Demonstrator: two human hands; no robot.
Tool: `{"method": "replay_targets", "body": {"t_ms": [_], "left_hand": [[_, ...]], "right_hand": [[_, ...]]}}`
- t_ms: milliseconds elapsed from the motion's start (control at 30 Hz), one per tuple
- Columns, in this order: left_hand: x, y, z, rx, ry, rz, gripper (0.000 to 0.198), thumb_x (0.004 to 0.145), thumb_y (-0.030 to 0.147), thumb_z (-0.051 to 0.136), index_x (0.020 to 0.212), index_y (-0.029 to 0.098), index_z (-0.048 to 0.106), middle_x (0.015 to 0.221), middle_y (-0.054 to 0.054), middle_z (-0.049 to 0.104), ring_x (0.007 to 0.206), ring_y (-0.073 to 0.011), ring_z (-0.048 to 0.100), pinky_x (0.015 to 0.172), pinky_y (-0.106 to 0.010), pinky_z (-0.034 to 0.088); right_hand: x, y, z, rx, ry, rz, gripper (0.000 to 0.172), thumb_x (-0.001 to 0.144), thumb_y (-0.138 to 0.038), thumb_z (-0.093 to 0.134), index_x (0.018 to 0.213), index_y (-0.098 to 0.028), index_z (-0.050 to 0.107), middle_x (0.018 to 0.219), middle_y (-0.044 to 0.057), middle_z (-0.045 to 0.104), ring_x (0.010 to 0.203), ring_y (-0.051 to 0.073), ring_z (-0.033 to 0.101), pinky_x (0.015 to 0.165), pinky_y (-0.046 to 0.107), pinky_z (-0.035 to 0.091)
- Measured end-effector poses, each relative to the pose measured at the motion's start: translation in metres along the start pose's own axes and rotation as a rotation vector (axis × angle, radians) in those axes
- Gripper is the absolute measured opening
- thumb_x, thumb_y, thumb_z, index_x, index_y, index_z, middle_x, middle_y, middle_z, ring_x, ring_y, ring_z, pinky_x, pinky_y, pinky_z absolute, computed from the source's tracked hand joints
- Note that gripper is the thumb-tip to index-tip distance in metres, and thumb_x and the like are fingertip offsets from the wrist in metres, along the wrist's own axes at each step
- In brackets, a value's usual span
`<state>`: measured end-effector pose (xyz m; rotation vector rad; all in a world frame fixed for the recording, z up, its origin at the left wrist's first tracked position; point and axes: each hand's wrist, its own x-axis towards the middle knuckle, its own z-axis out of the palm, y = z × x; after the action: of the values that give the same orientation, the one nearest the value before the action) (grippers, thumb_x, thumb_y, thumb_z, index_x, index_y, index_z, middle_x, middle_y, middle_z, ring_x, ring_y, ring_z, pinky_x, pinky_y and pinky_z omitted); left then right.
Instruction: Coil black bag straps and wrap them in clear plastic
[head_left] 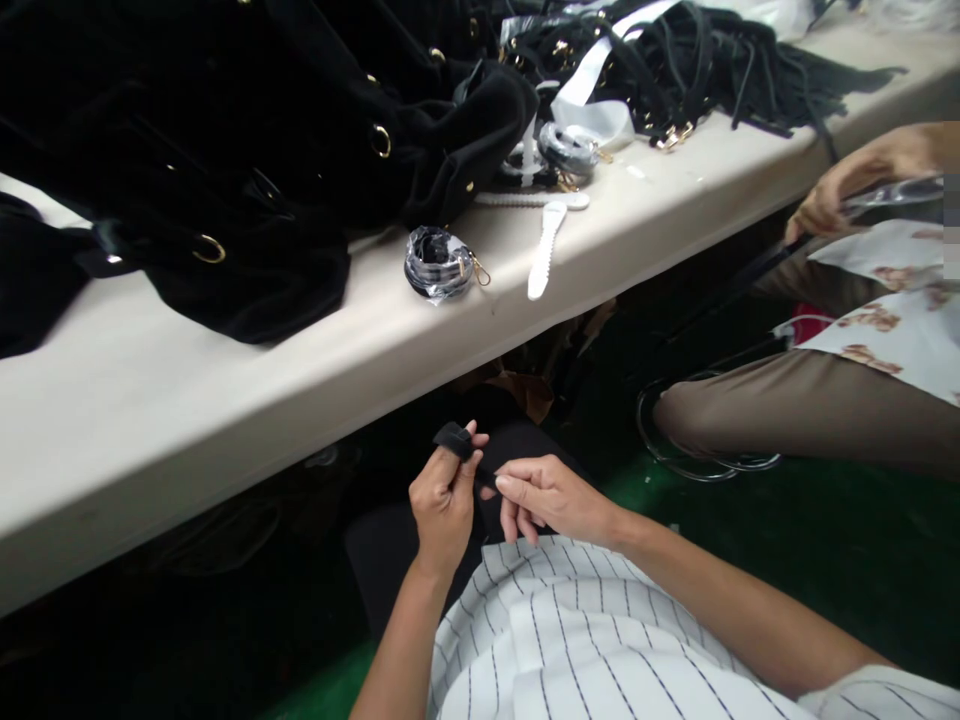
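Note:
Over my lap, my left hand (444,492) is closed around a black strap (453,440), which is coiled or folded over its fingers. My right hand (546,494) pinches what looks like the strap's other stretch, just to the right of the left hand. Dark trousers behind the fingers hide much of the strap's run. Above the hands, on the table's near edge, lies a plastic-wrapped coiled strap (438,264) with a gold clasp. Beside it rests a white serrated plastic strip (547,250).
A cream-covered table (300,400) runs diagonally in front of me. Black bags (247,150) with gold rings are heaped on its left. Black fringed straps (712,70) lie at the back right. A co-worker's hand (847,190) holds a dark strap at the right.

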<state>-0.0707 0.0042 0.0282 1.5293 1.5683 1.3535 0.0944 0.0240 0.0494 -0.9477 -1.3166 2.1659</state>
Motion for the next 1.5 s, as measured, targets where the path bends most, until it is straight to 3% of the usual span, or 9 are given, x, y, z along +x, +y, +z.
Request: {"method": "replay_targets", "body": {"t_ms": [133, 233, 367, 433, 633, 833, 1000, 1167, 1500], "left_hand": [[0.002, -0.020, -0.001, 0.073, -0.184, 0.098, 0.031, 0.094, 0.023, 0.053, 0.123, 0.025, 0.065, 0.109, -0.008, 0.072, 0.101, -0.0229, 0.067, 0.089, -0.035, 0.053], [0.000, -0.026, -0.002, 0.082, -0.297, 0.052, 0.030, 0.096, 0.023, 0.047, 0.118, 0.023, 0.067, 0.106, -0.009, 0.071, 0.099, -0.0227, 0.066, 0.087, -0.034, 0.051], [-0.007, -0.019, -0.005, 0.041, -0.427, -0.045, 0.028, 0.098, 0.026, 0.045, 0.107, 0.021, 0.071, 0.091, -0.007, 0.067, 0.080, -0.0188, 0.062, 0.073, -0.029, 0.047], [-0.011, -0.015, -0.006, -0.007, -0.460, -0.095, 0.028, 0.098, 0.027, 0.045, 0.109, 0.022, 0.070, 0.094, -0.006, 0.066, 0.082, -0.0185, 0.061, 0.075, -0.028, 0.046], [-0.017, -0.011, -0.006, -0.184, -0.444, -0.262, 0.029, 0.097, 0.033, 0.046, 0.114, 0.022, 0.068, 0.111, -0.008, 0.065, 0.103, -0.0247, 0.059, 0.091, -0.033, 0.043], [-0.017, -0.012, -0.004, -0.114, -0.400, -0.271, 0.025, 0.097, 0.031, 0.042, 0.092, 0.019, 0.063, 0.086, -0.003, 0.057, 0.081, -0.0182, 0.054, 0.075, -0.028, 0.041], [-0.018, -0.010, 0.001, -0.028, -0.408, -0.181, 0.026, 0.097, 0.029, 0.037, 0.078, 0.019, 0.053, 0.077, -0.001, 0.048, 0.070, -0.0162, 0.048, 0.066, -0.028, 0.037], [-0.022, -0.008, 0.005, 0.009, -0.440, -0.112, 0.025, 0.099, 0.030, 0.038, 0.089, 0.020, 0.058, 0.083, -0.003, 0.054, 0.077, -0.0178, 0.053, 0.071, -0.028, 0.039], [-0.032, -0.020, 0.014, 0.572, -0.433, 0.114, 0.016, 0.098, 0.029, 0.041, 0.100, 0.019, 0.053, 0.087, -0.007, 0.060, 0.078, -0.0218, 0.059, 0.065, -0.030, 0.041]], "right_hand": [[-0.003, -0.015, -0.012, 0.046, -0.031, -0.042, 0.043, 0.094, -0.048, 0.050, 0.096, -0.008, 0.065, 0.065, 0.008, 0.071, 0.043, 0.008, 0.056, 0.042, 0.018, 0.032], [-0.002, -0.023, -0.019, 0.152, 0.011, -0.057, 0.041, 0.094, -0.045, 0.053, 0.098, -0.007, 0.068, 0.064, 0.007, 0.071, 0.042, 0.008, 0.056, 0.042, 0.017, 0.031], [0.004, -0.021, -0.023, 0.362, 0.090, -0.004, 0.037, 0.092, -0.039, 0.059, 0.094, -0.005, 0.071, 0.061, 0.007, 0.068, 0.041, 0.006, 0.052, 0.039, 0.017, 0.028], [0.007, -0.018, -0.022, 0.482, 0.139, 0.037, 0.032, 0.090, -0.034, 0.062, 0.090, -0.004, 0.072, 0.060, 0.006, 0.067, 0.041, 0.005, 0.048, 0.039, 0.016, 0.029], [0.008, -0.016, -0.019, 0.754, 0.232, 0.159, 0.025, 0.093, -0.025, 0.059, 0.086, -0.004, 0.072, 0.061, 0.004, 0.062, 0.043, 0.002, 0.042, 0.038, 0.011, 0.032], [0.002, -0.017, -0.013, 0.640, 0.185, 0.071, 0.027, 0.092, -0.027, 0.060, 0.089, -0.004, 0.073, 0.062, 0.007, 0.066, 0.042, 0.003, 0.045, 0.039, 0.014, 0.033], [0.003, -0.020, -0.009, 0.710, 0.251, 0.075, 0.023, 0.091, -0.024, 0.062, 0.086, -0.005, 0.074, 0.065, 0.007, 0.067, 0.044, 0.003, 0.045, 0.040, 0.013, 0.037], [0.005, -0.023, -0.009, 0.859, 0.289, 0.155, 0.028, 0.097, -0.019, 0.051, 0.090, -0.001, 0.072, 0.066, 0.008, 0.066, 0.045, 0.002, 0.047, 0.038, 0.009, 0.037], [0.007, -0.016, -0.018, 1.107, 0.342, 0.291, 0.021, 0.098, -0.016, 0.050, 0.100, 0.001, 0.063, 0.069, 0.006, 0.064, 0.047, 0.003, 0.051, 0.036, 0.009, 0.041]]}}
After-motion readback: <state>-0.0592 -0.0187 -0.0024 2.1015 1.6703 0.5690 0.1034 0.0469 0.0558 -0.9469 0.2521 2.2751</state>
